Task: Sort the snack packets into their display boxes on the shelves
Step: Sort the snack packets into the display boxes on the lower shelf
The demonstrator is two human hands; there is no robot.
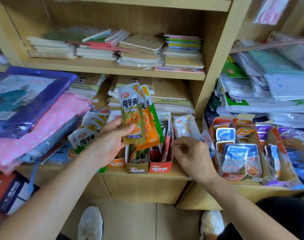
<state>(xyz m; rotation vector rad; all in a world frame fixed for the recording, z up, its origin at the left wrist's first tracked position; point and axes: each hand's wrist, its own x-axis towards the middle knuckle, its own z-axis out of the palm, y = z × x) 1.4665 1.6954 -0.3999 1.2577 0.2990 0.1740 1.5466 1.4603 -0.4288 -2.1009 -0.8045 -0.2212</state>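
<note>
My left hand (109,141) grips a fan of snack packets upright: an olive-gold packet (132,111) in front, an orange one (148,130) and a green one (156,120) behind it. Below them stand narrow display boxes on the shelf: an orange box (116,164), an olive-brown box (137,168) and a red box (160,168). My right hand (191,156) is at the right side of the red box, its fingers curled next to a red packet (166,144) standing in it; whether it pinches the packet is unclear.
More white-and-green packets (88,134) lie in a box at the left. Open cartons of blue and orange packets (237,153) stand at the right. Stacked notebooks (139,52) fill the upper shelves. Bagged pink fabric (40,122) juts out at the left. My shoes are on the floor below.
</note>
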